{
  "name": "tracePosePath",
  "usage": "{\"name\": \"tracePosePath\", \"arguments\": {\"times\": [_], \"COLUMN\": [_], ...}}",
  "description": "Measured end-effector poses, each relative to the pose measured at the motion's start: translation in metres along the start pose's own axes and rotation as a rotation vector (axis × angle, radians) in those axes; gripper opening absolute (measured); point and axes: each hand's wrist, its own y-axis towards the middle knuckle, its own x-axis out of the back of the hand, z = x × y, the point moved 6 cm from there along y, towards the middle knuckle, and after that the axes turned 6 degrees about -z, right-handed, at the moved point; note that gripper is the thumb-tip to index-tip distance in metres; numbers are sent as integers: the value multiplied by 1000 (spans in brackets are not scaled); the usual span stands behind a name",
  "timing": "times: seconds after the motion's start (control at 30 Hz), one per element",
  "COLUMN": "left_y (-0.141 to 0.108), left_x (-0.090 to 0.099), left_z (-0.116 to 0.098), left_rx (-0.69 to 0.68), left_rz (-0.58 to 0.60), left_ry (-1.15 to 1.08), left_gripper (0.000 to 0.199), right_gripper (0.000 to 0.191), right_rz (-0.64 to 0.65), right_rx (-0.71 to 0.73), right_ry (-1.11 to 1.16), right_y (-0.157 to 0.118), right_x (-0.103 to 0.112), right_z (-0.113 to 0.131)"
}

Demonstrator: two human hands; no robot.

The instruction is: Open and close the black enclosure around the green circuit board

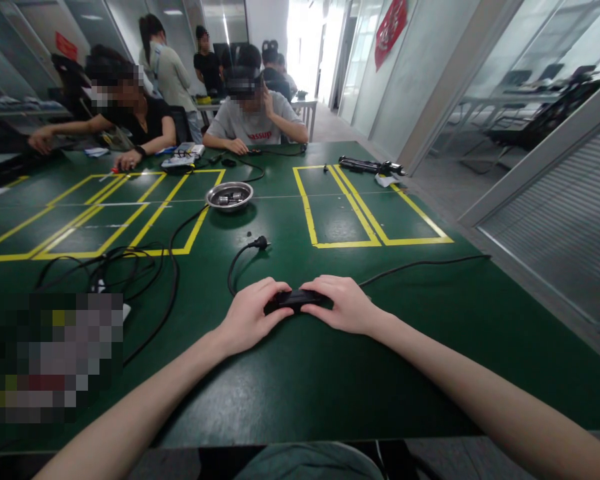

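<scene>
A black power adapter [299, 299] is held level between my hands, just above or on the green table near its front middle; I cannot tell whether it touches. My left hand [254, 312] grips its left end between thumb and fingers. On the right end, my right hand [344, 304] has the same closed grip. A black cord [231, 268] rises beyond my left hand and curves to a power plug [261, 243] lying on the table. From behind my right hand a thinner cable [420, 265] runs off toward the table's right edge. The fingers partly hide the adapter's ends.
A metal bowl [230, 197] with small metal parts stands ahead on the green table [360, 393]. Coiled black cables [125, 270] lie at left beside a blurred-out item [55, 360]. A folded black tripod [370, 165] lies far right. Two people sit across the table.
</scene>
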Motion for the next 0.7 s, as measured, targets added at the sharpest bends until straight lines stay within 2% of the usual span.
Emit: {"name": "tracePosePath", "arguments": {"times": [0.07,0.23,0.4,0.6,0.7], "left_y": [0,0,-1,-1,-1], "left_x": [0,-2,-2,-4,-5], "left_z": [-2,-1,-4,-3,-1], "left_rx": [-48,-101,-169,-117,-119], "left_rz": [-21,-13,-34,-39,-42], "left_ry": [63,137,176,201,212], "left_gripper": [22,20,21,26,27], "right_gripper": [25,28,28,28,38], "right_rz": [-16,-39,-22,-48,23], "right_rx": [-18,34,-31,15,42], "right_ry": [18,34,77,45,35], "right_y": [0,-1,-1,-2,-1], "right_x": [0,0,0,0,0], "right_z": [0,2,0,3,5]}}
